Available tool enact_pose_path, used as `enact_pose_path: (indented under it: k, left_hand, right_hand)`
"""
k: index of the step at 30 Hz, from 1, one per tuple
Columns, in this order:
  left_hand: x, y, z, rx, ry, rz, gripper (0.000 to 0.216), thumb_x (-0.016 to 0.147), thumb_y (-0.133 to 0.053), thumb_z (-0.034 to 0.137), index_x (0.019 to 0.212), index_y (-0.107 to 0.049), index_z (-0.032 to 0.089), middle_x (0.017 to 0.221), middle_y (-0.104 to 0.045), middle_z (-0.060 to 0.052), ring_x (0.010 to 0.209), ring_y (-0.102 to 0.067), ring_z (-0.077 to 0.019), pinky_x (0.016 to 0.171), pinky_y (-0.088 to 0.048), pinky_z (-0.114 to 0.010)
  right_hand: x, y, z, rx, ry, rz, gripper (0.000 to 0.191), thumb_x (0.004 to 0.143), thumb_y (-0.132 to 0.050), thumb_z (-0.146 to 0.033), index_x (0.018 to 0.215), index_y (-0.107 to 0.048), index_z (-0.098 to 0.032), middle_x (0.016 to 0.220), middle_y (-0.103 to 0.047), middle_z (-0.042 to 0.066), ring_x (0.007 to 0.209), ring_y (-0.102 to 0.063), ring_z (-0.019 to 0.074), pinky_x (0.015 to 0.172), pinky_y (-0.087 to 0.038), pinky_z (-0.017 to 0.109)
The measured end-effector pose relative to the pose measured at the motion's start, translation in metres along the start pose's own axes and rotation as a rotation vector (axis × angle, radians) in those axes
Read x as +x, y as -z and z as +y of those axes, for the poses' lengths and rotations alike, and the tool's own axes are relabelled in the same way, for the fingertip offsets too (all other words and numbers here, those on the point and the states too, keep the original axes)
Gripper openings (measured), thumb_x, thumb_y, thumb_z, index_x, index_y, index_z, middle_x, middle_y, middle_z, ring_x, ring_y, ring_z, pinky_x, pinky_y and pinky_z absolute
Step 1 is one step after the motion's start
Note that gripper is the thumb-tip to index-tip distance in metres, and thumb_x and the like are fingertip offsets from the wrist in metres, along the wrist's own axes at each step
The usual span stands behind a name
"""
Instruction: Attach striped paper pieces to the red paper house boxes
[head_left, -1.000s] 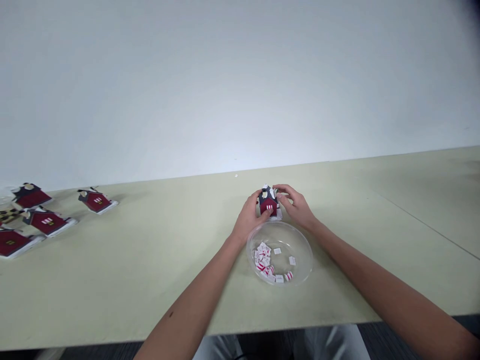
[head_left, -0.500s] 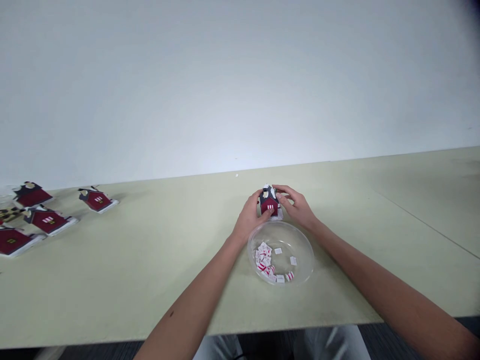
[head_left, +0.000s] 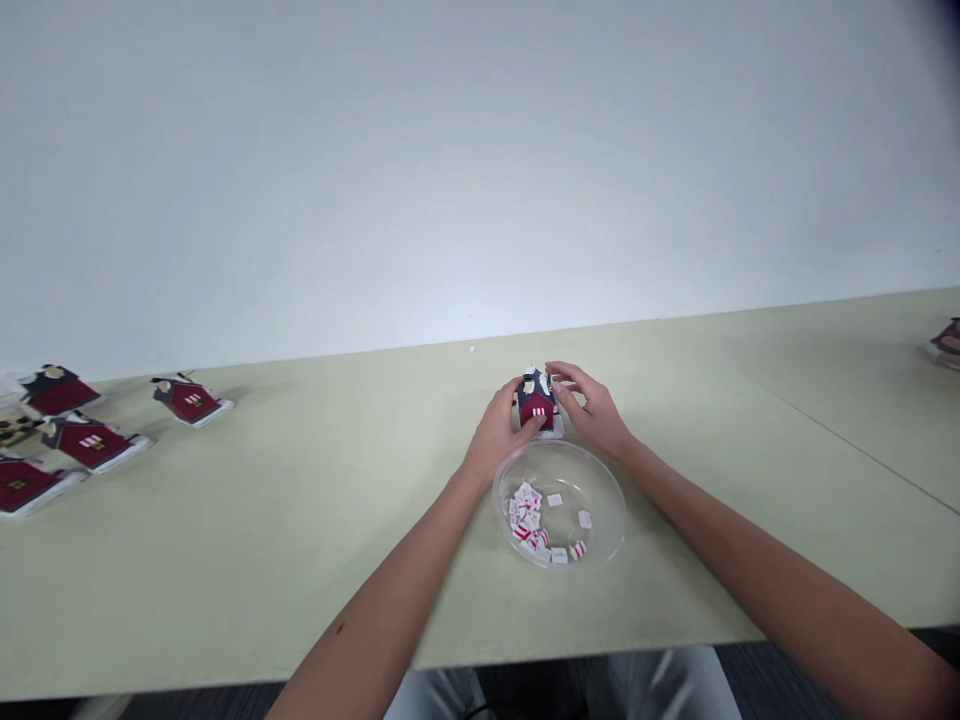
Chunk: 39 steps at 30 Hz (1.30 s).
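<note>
A small red paper house (head_left: 536,405) with a dark roof stands on the pale green table (head_left: 300,520), just beyond a clear plastic bowl (head_left: 600,475). My left hand (head_left: 499,432) grips the house from its left side, thumb against the red front. My right hand (head_left: 592,405) closes on its right side, with fingers at the roof. The bowl holds several small white and red-striped pieces (head_left: 529,520).
Several more red paper houses lie at the far left of the table, one (head_left: 191,398) nearer the middle, others (head_left: 90,443) by the edge. Another red item (head_left: 946,338) peeks in at the right edge. A seam (head_left: 847,440) crosses the table on the right.
Both hands stay on the house, shifting only slightly. The view has turned a little, bringing a red item into sight at the right edge.
</note>
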<state>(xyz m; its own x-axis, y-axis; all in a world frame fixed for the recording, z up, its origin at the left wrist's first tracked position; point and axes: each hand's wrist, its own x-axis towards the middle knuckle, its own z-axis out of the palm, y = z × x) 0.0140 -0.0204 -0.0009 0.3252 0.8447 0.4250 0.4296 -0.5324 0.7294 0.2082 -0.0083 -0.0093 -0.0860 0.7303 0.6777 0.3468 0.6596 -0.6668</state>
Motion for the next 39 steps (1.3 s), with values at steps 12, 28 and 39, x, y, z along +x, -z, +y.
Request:
enact_pose_path:
  k: [12, 28, 39]
  left_hand:
    - [0.001, 0.000, 0.001, -0.019, 0.003, 0.001, 0.065, 0.088, -0.065, 0.039, 0.146, -0.040, 0.023, 0.143, -0.054, -0.011, 0.123, -0.055, -0.0270, 0.105, -0.044, -0.044]
    - [0.000, 0.001, 0.001, 0.039, -0.022, 0.142, 0.058, 0.084, -0.070, 0.037, 0.136, -0.047, 0.025, 0.134, -0.056, -0.010, 0.118, -0.056, -0.0254, 0.102, -0.045, -0.043]
    - [0.001, -0.001, -0.004, 0.057, -0.039, 0.132, 0.061, 0.082, -0.071, 0.035, 0.137, -0.047, 0.024, 0.135, -0.055, -0.011, 0.124, -0.052, -0.0263, 0.105, -0.042, -0.043]
  right_hand:
    - [0.000, 0.006, -0.003, -0.097, 0.127, 0.004, 0.033, 0.100, -0.048, -0.037, 0.125, -0.068, -0.030, 0.127, -0.069, 0.004, 0.121, -0.062, 0.0233, 0.107, -0.048, 0.045]
    - [-0.007, -0.005, -0.003, -0.041, 0.000, -0.139, 0.061, 0.097, -0.052, -0.045, 0.153, -0.033, -0.029, 0.148, -0.051, 0.011, 0.129, -0.055, 0.0285, 0.107, -0.046, 0.051]
    - [-0.003, 0.000, -0.004, -0.049, 0.037, -0.051, 0.035, 0.099, -0.049, -0.041, 0.130, -0.058, -0.028, 0.133, -0.063, 0.007, 0.123, -0.058, 0.0247, 0.102, -0.049, 0.044]
